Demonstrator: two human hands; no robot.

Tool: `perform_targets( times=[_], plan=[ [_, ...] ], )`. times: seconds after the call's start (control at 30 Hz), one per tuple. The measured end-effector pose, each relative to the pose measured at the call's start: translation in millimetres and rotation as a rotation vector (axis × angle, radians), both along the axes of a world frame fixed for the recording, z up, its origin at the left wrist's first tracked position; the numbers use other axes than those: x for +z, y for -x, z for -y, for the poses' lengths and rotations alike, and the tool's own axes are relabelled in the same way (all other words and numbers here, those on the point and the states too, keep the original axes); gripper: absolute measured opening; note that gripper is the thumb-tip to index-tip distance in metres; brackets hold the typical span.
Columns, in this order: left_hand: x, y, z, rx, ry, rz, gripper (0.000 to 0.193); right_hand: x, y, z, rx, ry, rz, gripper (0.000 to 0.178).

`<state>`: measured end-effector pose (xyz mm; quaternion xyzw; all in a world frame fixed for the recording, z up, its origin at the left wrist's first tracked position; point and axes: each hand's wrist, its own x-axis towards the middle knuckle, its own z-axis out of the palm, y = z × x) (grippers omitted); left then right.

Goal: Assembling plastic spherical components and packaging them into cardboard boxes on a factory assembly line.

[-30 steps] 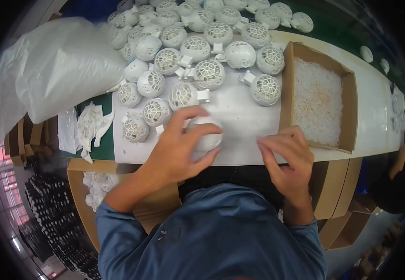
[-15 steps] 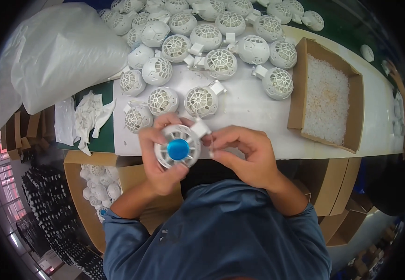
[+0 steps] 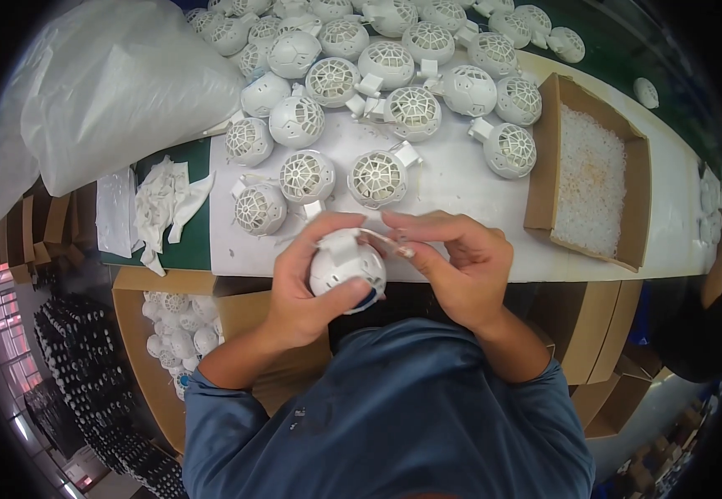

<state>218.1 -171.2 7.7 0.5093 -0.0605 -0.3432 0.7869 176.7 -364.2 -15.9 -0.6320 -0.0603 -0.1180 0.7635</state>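
Note:
My left hand (image 3: pixel 296 291) is closed around a round white plastic housing (image 3: pixel 337 273) above the table's near edge. A square white block sits on the housing's upper side, and a bit of dark blue shows by my thumb. From the housing a thin white cable (image 3: pixel 384 239) runs across to my right hand (image 3: pixel 470 268). The fingers of that hand pinch the cable near its end, where a small light tip shows. Just beyond my hands several similar white lattice-faced balls (image 3: pixel 377 178) stand on the white tabletop (image 3: pixel 460 216).
An open cardboard box (image 3: pixel 544 166) of small clear pieces stands on the right. A large translucent plastic bag (image 3: pixel 120 91) bulges at the left, with white cloth scraps (image 3: pixel 161 208) nearby. Below the table's left edge, a carton (image 3: pixel 140 333) holds more white balls.
The housing has turned, so its blue disc no longer faces up and its block shows on top. Both hands have shifted slightly right, and the cable now stretches between them.

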Motion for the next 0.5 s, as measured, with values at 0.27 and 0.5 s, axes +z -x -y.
perform_targets(
  times=[0.27,0.5],
  plan=[
    [-20.0,-13.0,-1.3,0.228,-0.251,0.769,0.024,-2.9,9.4,-7.9,-0.05,-0.014,-0.03,0.014],
    [-15.4,-13.1,2.0,0.167,-0.216,0.807,0.022,0.0,1.4,-13.2,-0.115,-0.077,-0.236,0.016]
  ],
)
